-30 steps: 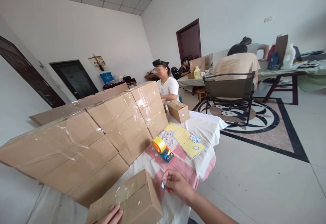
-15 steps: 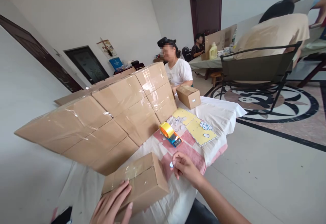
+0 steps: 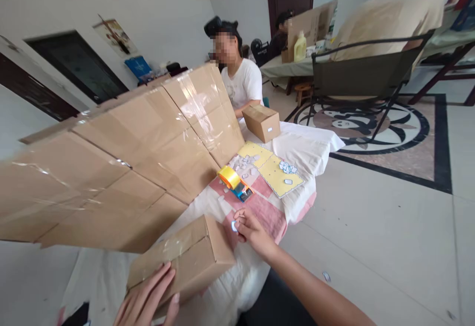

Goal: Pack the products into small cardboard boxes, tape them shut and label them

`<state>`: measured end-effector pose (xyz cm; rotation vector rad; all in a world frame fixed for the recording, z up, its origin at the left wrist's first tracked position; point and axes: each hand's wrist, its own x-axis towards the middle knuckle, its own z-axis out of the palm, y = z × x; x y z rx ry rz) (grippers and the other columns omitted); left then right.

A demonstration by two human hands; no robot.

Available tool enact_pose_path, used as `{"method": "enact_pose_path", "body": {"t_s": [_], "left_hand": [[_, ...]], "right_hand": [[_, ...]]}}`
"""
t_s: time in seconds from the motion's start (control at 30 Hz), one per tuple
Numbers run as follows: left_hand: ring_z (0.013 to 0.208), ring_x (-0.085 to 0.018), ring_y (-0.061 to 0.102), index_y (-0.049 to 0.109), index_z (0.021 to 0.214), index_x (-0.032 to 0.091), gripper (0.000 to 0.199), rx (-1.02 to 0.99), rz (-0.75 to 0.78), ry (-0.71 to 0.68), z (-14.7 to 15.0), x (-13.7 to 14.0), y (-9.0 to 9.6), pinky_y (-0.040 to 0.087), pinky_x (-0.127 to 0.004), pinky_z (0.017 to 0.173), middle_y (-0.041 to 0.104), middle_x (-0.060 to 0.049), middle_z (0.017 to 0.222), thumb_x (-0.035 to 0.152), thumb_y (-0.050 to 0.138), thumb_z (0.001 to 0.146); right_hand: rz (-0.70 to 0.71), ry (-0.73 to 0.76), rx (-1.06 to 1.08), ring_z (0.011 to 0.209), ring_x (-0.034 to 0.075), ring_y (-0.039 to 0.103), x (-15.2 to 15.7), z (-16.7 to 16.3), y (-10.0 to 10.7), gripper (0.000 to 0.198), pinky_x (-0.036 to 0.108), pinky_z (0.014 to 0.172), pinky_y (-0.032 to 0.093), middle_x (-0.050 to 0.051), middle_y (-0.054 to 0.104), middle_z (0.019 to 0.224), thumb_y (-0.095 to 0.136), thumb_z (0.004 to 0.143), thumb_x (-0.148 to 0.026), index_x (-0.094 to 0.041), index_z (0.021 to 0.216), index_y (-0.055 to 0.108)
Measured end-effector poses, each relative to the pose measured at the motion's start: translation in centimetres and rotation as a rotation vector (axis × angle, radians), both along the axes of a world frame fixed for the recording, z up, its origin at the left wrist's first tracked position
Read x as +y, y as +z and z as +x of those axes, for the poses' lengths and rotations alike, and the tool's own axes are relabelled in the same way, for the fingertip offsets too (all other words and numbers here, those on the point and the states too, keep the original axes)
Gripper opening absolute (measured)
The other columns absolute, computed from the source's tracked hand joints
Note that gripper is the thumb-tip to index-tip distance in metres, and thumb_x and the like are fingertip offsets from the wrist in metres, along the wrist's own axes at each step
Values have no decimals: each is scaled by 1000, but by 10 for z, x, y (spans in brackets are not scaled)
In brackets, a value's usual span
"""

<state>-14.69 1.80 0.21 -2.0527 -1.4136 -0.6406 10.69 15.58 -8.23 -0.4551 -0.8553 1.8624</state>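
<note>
A closed cardboard box (image 3: pixel 208 261), taped along its top seam, rests at the table's near edge. My left hand (image 3: pixel 146 296) lies over its top with fingers stretched out and the thumb towards the near side. Just right of the box, my right hand (image 3: pixel 254 234) pinches a small white sticker (image 3: pixel 233 225) with a blue edge between thumb and fingers. Beyond that hand is a tape dispenser (image 3: pixel 243 191) with a yellow roll. A yellow sheet (image 3: pixel 265 170) carries a pile of blue-edged stickers (image 3: pixel 288 167); paler scraps (image 3: pixel 247 161) are scattered at its left.
A tall wall of taped cardboard (image 3: pixel 156 143) stands along the table's left side. At the far end, a second box (image 3: pixel 261 123) bears a small white label, near a seated person (image 3: pixel 245 81) in white. A dark folding chair (image 3: pixel 371 73) is at the back right.
The view has turned and tipped down, so everything sits further left and higher. My left hand stays on the box, and my right hand still pinches the sticker beside it.
</note>
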Motion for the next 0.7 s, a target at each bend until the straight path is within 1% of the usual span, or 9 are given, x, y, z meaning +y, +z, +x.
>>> {"method": "enact_pose_path", "body": {"t_s": [0.17, 0.3, 0.37, 0.53, 0.7], "left_hand": [[96, -26, 73, 71, 119, 23, 39, -50, 10, 44, 5, 0, -1, 50, -38, 87, 79, -9, 109, 23, 70, 80], [96, -28, 72, 71, 120, 21, 36, -43, -42, 93, 10, -2, 0, 49, -40, 83, 78, -11, 112, 26, 67, 84], [97, -29, 72, 70, 121, 20, 36, -36, -71, 116, 10, -4, 0, 48, -40, 83, 77, -12, 113, 26, 66, 85], [99, -29, 71, 67, 124, 21, 38, -23, -106, 161, 9, -10, -1, 47, -42, 81, 77, -12, 115, 27, 65, 87], [99, -28, 70, 65, 128, 24, 40, -10, -139, 193, 8, -12, -3, 47, -42, 82, 75, -10, 121, 29, 64, 88]], "right_hand": [[-101, -27, -17, 51, 7, 37, -7, -7, -3, 47, 22, 49, 24, -9, 47, 64, 82, 75, -52, -23, 87, 46], [-148, -25, -52, 54, 8, 39, -11, -15, -2, 46, 22, 51, 25, -10, 47, 65, 79, 77, -51, -24, 87, 43], [-130, -13, -75, 55, 8, 39, -14, -18, -1, 44, 22, 52, 27, -10, 47, 66, 77, 79, -51, -24, 87, 42], [-21, 57, -133, 59, 9, 41, -21, -24, 1, 38, 23, 55, 28, -8, 49, 69, 68, 88, -52, -24, 90, 43], [8, 75, -178, 61, 10, 43, -19, -27, 4, 36, 23, 58, 31, -8, 46, 69, 66, 90, -51, -24, 90, 43]]}}
